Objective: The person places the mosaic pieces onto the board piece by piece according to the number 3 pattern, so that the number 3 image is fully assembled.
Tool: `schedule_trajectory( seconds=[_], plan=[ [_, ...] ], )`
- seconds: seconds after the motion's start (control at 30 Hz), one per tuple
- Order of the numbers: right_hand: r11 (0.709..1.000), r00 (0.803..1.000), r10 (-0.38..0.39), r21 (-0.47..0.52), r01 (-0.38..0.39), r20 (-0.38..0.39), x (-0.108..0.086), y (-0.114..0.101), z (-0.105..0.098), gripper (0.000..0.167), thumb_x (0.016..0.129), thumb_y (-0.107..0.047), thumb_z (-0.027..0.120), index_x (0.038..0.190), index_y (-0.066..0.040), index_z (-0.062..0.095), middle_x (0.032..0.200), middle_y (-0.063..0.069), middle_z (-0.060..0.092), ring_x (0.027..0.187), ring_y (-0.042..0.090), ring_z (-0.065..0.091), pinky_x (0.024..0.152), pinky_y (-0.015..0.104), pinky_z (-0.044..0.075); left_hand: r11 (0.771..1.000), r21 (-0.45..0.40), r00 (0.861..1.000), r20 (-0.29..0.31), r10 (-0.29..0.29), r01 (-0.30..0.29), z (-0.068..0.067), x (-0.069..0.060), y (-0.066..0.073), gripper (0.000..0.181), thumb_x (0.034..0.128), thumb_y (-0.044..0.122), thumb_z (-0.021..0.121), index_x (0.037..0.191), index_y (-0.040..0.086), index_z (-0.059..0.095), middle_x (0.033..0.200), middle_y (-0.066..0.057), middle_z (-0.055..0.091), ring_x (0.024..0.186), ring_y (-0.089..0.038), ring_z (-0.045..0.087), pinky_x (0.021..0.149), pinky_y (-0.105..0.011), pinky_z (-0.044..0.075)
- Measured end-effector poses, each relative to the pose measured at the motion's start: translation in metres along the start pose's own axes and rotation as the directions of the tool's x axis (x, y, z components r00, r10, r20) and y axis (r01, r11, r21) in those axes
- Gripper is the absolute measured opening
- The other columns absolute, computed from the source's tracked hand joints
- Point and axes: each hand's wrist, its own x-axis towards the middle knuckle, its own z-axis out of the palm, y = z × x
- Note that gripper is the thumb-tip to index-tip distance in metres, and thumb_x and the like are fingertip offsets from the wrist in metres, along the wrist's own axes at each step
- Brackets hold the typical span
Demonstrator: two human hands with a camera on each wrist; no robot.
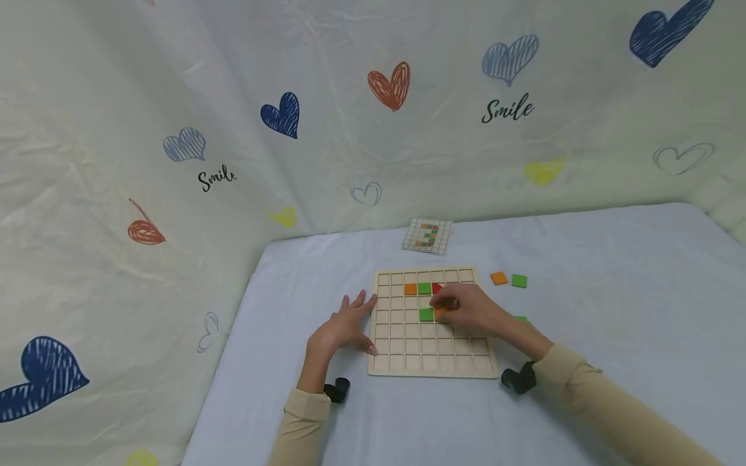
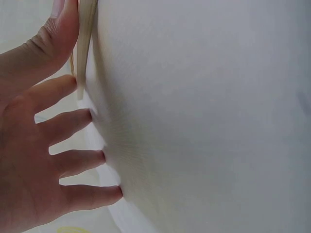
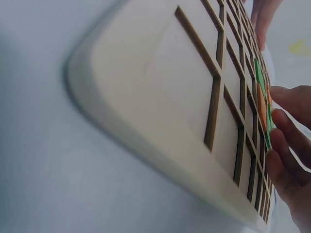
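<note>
A wooden grid board (image 1: 402, 366) lies before me. In its upper row sit an orange tile (image 1: 410, 289), a green tile (image 1: 424, 288) and a red tile (image 1: 436, 287), partly covered. Lower down is another green tile (image 1: 427, 314), with a second orange tile (image 1: 440, 313) beside it. My right hand (image 1: 469, 307) has its fingertips gathered at this orange tile and pinches it; the fingers hide part of it. Spread along the board's left edge, my left hand (image 1: 345, 325) touches the rim. Its fingertips (image 2: 112, 193) rest on the cloth in the left wrist view.
A pattern card (image 1: 428, 236) with coloured squares lies behind the board. To the right are a loose orange tile (image 1: 498, 278), a loose green tile (image 1: 519, 281) and another green tile (image 1: 520, 318), mostly behind the right wrist. White cloth (image 1: 629, 291) covers the table.
</note>
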Motion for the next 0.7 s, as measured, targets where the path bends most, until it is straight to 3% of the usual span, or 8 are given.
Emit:
schedule_trajectory(
  seconds=[0.7],
  plan=[
    [0.991, 0.990, 0.115, -0.054, -0.120, -0.085, -0.043, 0.031, -0.042, 0.020, 0.089, -0.007, 0.074, 0.109, -0.006, 0.077, 0.097, -0.001, 0.073, 0.085, 0.014, 0.061, 0.071, 0.026, 0.051, 1.000, -0.011, 1.000, -0.002, 0.002, -0.002, 0.000, -0.002, 0.001, 0.113, 0.0705, 0.017, 0.094, 0.163, 0.018, 0.031, 0.173, -0.010, 0.015, 0.159, -0.044, 0.002, 0.122, -0.069, 0.016]
  ],
)
